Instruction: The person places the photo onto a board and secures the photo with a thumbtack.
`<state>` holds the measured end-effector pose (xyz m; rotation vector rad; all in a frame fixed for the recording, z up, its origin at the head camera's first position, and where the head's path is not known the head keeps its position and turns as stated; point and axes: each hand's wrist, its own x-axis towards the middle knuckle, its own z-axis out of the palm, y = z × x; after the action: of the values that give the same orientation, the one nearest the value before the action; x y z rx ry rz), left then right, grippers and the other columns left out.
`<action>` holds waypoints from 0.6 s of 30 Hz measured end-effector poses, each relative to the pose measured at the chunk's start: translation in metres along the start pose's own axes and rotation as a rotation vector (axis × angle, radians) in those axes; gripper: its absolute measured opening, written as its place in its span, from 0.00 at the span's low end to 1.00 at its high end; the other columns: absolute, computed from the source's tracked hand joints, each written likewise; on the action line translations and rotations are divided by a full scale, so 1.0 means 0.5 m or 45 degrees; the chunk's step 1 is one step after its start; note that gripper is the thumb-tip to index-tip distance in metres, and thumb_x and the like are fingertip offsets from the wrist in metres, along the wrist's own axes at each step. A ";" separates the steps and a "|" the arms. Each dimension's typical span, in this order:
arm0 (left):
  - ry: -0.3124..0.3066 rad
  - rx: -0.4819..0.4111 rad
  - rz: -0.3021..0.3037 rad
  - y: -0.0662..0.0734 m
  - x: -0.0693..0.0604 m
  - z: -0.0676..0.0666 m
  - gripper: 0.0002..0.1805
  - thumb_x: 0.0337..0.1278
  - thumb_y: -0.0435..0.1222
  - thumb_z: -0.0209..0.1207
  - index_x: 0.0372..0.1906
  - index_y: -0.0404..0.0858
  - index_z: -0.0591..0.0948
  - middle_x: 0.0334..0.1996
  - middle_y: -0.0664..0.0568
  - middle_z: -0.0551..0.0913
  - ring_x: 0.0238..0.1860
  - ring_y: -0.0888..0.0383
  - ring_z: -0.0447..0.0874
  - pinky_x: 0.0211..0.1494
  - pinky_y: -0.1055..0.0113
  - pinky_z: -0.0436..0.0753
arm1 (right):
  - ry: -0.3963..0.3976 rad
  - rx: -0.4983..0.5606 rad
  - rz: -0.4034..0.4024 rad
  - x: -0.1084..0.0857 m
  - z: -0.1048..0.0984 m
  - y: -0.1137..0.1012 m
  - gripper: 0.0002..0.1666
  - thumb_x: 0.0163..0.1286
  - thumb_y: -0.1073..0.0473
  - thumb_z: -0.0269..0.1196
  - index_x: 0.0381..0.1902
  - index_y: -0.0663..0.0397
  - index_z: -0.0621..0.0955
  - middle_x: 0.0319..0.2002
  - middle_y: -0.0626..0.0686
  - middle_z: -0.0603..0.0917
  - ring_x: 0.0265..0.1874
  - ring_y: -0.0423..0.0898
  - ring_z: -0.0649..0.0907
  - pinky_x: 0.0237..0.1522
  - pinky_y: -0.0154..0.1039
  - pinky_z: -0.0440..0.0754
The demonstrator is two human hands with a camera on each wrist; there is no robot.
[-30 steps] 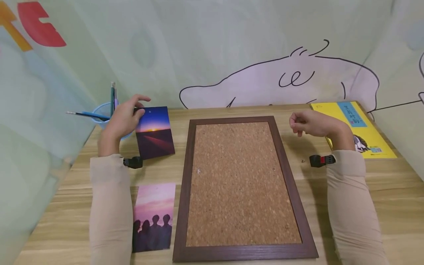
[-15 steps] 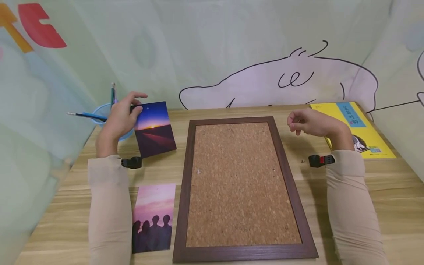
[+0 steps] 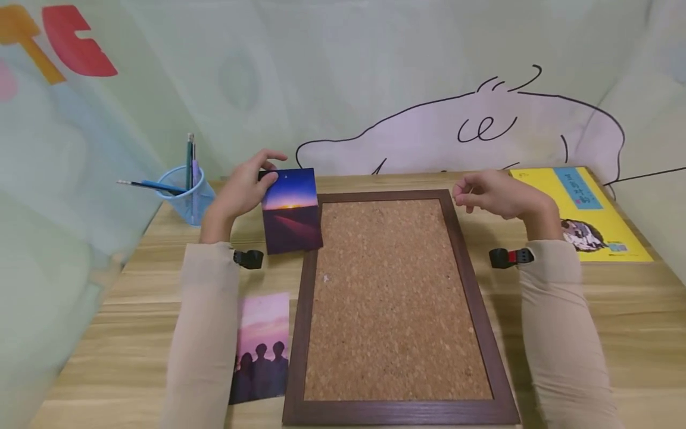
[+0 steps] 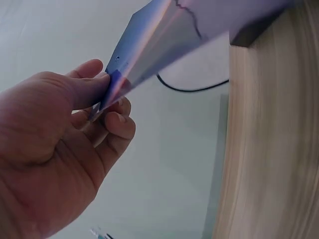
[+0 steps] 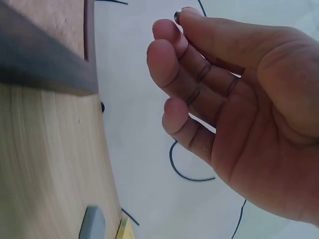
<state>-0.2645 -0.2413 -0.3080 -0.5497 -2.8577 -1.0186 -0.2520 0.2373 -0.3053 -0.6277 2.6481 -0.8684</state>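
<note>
My left hand [image 3: 242, 189] pinches a sunset photo [image 3: 292, 217] by its upper left corner, thumb in front and fingers behind. The photo is raised, its lower right part over the left frame edge of the corkboard [image 3: 396, 298]. In the left wrist view, a small hole shows near the photo's [image 4: 130, 50] corner. Near the board's far right corner, my right hand [image 3: 498, 193] hovers with curled fingers. The right wrist view shows a small shiny metal thumbtack [image 5: 177, 17] pinched at its thumb tip; its point is hidden.
A pink photo of silhouetted people [image 3: 262, 348] lies left of the board, partly behind the left sleeve. A blue mesh cup [image 3: 187, 196] with pencils stands at the back left. A yellow book [image 3: 600, 223] lies on the right. A wall hanging [image 3: 343, 71] rises behind the table.
My left hand has lifted the sunset photo and carried it right, from beside the pencil cup to the board's edge. My right hand has shifted slightly left, toward the board.
</note>
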 end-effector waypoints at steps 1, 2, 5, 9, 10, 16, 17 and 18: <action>-0.005 -0.004 0.006 0.004 0.006 0.003 0.21 0.77 0.31 0.48 0.70 0.41 0.68 0.58 0.35 0.75 0.46 0.42 0.77 0.47 0.49 0.71 | -0.001 -0.010 -0.003 0.003 0.000 -0.005 0.10 0.77 0.57 0.59 0.46 0.58 0.79 0.34 0.56 0.81 0.20 0.45 0.71 0.19 0.37 0.65; -0.011 -0.011 0.010 0.009 0.012 0.006 0.21 0.77 0.32 0.48 0.70 0.41 0.68 0.58 0.35 0.75 0.44 0.43 0.77 0.46 0.50 0.72 | -0.004 -0.012 -0.009 0.006 0.000 -0.010 0.10 0.77 0.56 0.58 0.47 0.58 0.79 0.34 0.56 0.81 0.21 0.46 0.71 0.20 0.38 0.67; -0.026 -0.031 0.034 0.020 0.028 0.017 0.21 0.76 0.31 0.48 0.69 0.43 0.69 0.57 0.37 0.76 0.39 0.45 0.77 0.41 0.54 0.72 | -0.014 0.004 -0.033 0.020 0.000 -0.025 0.11 0.77 0.57 0.57 0.47 0.60 0.79 0.35 0.57 0.81 0.31 0.52 0.77 0.31 0.42 0.72; -0.047 -0.089 0.083 0.034 0.045 0.040 0.20 0.75 0.29 0.48 0.67 0.42 0.71 0.55 0.38 0.77 0.39 0.46 0.77 0.40 0.56 0.72 | -0.027 0.068 -0.036 0.044 0.003 -0.045 0.09 0.77 0.59 0.56 0.45 0.60 0.79 0.34 0.60 0.80 0.39 0.56 0.77 0.39 0.45 0.72; -0.050 -0.101 0.096 0.036 0.049 0.047 0.20 0.75 0.29 0.49 0.66 0.41 0.71 0.54 0.38 0.77 0.41 0.46 0.78 0.41 0.56 0.72 | -0.027 0.075 -0.037 0.049 0.004 -0.049 0.08 0.77 0.60 0.56 0.44 0.60 0.79 0.34 0.60 0.80 0.39 0.56 0.77 0.40 0.45 0.72; -0.102 -0.151 0.135 0.053 0.069 0.088 0.18 0.76 0.31 0.48 0.66 0.41 0.71 0.54 0.40 0.78 0.46 0.49 0.77 0.44 0.56 0.71 | -0.021 0.076 -0.121 0.079 0.015 -0.064 0.07 0.76 0.63 0.57 0.45 0.61 0.79 0.35 0.59 0.82 0.37 0.56 0.79 0.39 0.44 0.76; -0.112 -0.160 0.139 0.056 0.071 0.095 0.18 0.76 0.31 0.48 0.66 0.42 0.71 0.54 0.40 0.78 0.47 0.49 0.77 0.44 0.55 0.71 | -0.021 0.087 -0.134 0.083 0.018 -0.065 0.07 0.76 0.63 0.57 0.45 0.62 0.79 0.37 0.59 0.82 0.37 0.56 0.79 0.39 0.44 0.77; -0.121 -0.170 0.144 0.059 0.075 0.101 0.18 0.76 0.31 0.48 0.66 0.42 0.71 0.54 0.40 0.78 0.48 0.49 0.77 0.45 0.55 0.71 | -0.023 0.097 -0.145 0.088 0.021 -0.067 0.07 0.76 0.63 0.57 0.45 0.62 0.79 0.37 0.59 0.82 0.37 0.57 0.80 0.38 0.44 0.78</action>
<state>-0.2858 -0.1769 -0.3233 -0.7807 -2.8144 -1.2013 -0.2753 0.1866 -0.2988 -0.7692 2.5706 -0.9856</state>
